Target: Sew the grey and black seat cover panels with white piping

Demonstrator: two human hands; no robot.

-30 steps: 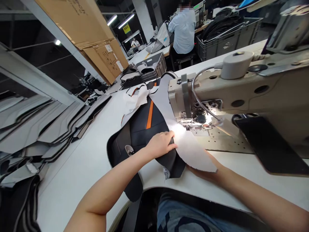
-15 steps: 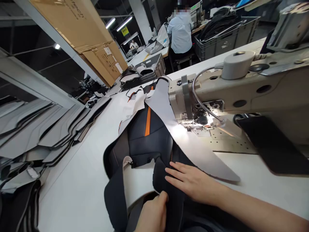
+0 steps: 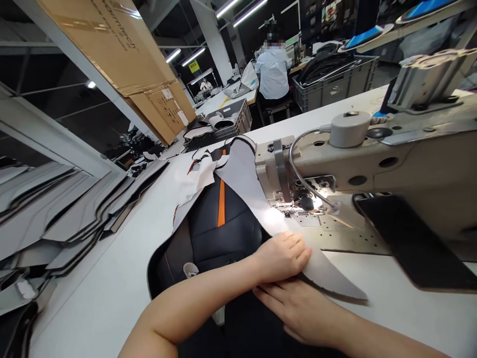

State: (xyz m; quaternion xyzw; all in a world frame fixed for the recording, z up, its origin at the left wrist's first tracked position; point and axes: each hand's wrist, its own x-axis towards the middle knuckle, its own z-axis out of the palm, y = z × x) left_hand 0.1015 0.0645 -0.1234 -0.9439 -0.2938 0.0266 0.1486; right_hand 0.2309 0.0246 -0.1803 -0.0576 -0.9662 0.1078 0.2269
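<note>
A black seat cover (image 3: pixel 223 238) with an orange stripe lies across the white table, its grey-backed flap (image 3: pixel 242 169) running under the sewing machine's lit needle area (image 3: pixel 294 209). My left hand (image 3: pixel 285 256) reaches across from the left, fingers curled closed on the flap's edge just in front of the needle area. Below it, my right hand (image 3: pixel 305 308) rests on the black material, its fingers stretched out, the tips partly tucked beneath my left hand. My left forearm hides much of the cover's near part.
A dark phone-like slab (image 3: pixel 417 241) leans by the machine's base. Stacked grey panels (image 3: pixel 74 204) line the left side. A large cardboard box (image 3: pixel 119 54) stands behind. Further back are grey crates (image 3: pixel 335 82) and a seated person in a light shirt (image 3: pixel 274 72).
My left hand has left the cover's near opening and crossed rightward over to the flap edge. My right hand has shifted slightly right and down. The view has tilted up a little.
</note>
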